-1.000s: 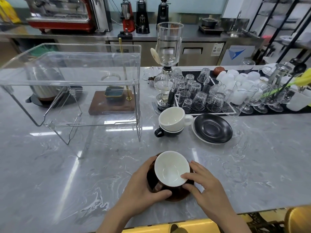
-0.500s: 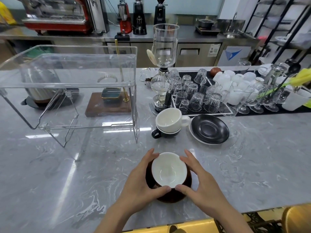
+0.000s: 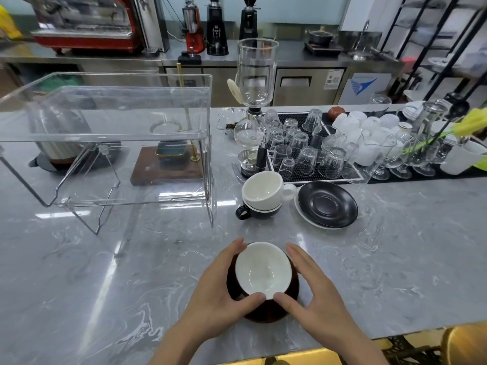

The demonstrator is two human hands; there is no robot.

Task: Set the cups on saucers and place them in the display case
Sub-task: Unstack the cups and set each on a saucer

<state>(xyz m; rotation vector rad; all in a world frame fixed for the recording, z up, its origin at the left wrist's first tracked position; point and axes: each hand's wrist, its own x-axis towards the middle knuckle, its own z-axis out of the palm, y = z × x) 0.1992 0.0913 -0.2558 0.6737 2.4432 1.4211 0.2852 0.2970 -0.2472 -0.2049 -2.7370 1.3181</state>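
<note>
Now brown cup (image 3: 263, 272), white inside, sits on saucer (image 3: 266, 316).

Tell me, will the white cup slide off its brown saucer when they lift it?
Probably it could. The white cup and brown saucer look glazed and shiny, so likely slippery. The cup seems tilted already, so it may tip. The left hand and right hand cradle both sides, which should help.

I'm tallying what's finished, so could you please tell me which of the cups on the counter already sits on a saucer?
Only the white-lined cup between both hands, on its brown saucer. The two stacked cups stand directly on the counter.
</note>
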